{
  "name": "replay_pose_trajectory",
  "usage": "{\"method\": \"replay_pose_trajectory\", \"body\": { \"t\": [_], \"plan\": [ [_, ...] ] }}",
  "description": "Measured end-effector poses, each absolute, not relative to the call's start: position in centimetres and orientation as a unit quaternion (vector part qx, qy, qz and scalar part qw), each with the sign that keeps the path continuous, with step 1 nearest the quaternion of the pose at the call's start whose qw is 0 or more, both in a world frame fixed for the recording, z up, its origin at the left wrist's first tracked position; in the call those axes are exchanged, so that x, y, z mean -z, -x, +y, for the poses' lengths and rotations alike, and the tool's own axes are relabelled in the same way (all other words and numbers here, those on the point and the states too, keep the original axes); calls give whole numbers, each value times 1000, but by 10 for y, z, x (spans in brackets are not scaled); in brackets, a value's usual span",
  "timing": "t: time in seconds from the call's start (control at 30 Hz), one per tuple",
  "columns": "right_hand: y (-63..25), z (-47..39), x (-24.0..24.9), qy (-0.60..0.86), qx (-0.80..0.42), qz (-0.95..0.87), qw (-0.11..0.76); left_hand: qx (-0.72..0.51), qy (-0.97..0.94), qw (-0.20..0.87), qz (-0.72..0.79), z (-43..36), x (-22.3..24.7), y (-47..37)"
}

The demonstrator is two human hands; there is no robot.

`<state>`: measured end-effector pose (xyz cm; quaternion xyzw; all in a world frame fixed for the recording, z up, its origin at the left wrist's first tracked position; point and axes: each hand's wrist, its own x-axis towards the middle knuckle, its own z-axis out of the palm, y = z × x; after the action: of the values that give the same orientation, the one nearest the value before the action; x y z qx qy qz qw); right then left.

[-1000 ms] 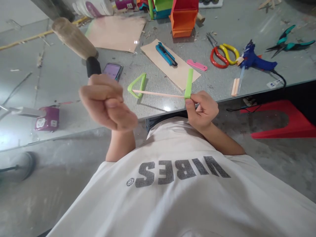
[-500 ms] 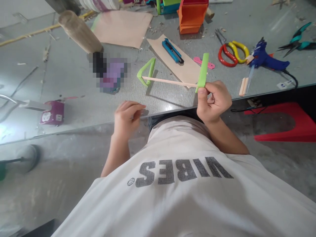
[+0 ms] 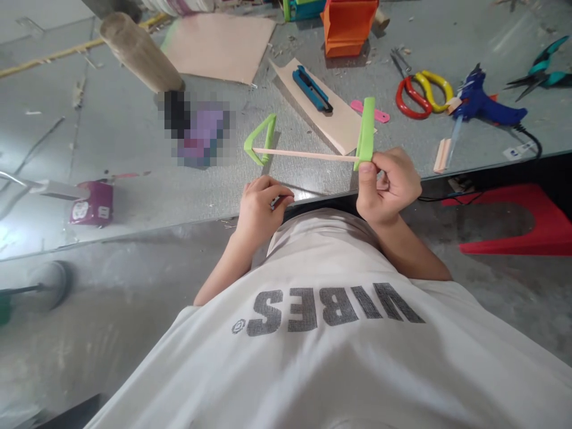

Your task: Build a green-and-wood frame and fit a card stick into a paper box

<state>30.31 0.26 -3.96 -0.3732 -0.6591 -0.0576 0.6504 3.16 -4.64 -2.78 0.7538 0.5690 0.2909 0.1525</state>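
Observation:
My right hand (image 3: 391, 185) pinches the lower end of a light green folded paper strip (image 3: 367, 128). A thin pale wooden stick (image 3: 308, 155) runs from that strip to a green paper triangle (image 3: 270, 137) at its left end. The joined piece is held up over the table's front edge. Below the stick, my left hand (image 3: 261, 205) hovers near the table edge with its fingers curled and thumb close to the index finger. Nothing shows in it, and it is apart from the green piece.
On the grey table (image 3: 218, 190) lie a blue cutter (image 3: 313, 89) on brown card (image 3: 333, 119), a pink strip (image 3: 378, 113), red-and-yellow scissors (image 3: 415, 98), a blue glue gun (image 3: 485, 104) and pliers (image 3: 538, 74). An orange paper box (image 3: 348, 30) stands behind. Left is a wooden cylinder (image 3: 140, 50).
My left hand has moved right, closer to the stick's underside. The green piece has shifted slightly, its triangle end a little lower and to the left. My right hand keeps its pinch.

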Motion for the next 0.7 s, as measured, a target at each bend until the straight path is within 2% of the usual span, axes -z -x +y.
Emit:
{"method": "replay_pose_trajectory", "body": {
  "t": [0.1,0.2,0.33,0.47,0.7],
  "plan": [
    [-305,3,41,367,29,-663,652,-268,-752,156,581,-42,22,-34],
    [-309,3,48,415,-1,-670,616,-242,-771,146,571,-37,18,-34],
    [-309,2,54,466,20,-666,583,-208,-802,119,547,-31,15,-36],
    [-306,1,52,465,39,-663,585,-182,-823,116,525,-27,15,-36],
    [-316,0,56,495,19,-680,541,-327,-757,191,533,-28,29,-26]
  ]
}}
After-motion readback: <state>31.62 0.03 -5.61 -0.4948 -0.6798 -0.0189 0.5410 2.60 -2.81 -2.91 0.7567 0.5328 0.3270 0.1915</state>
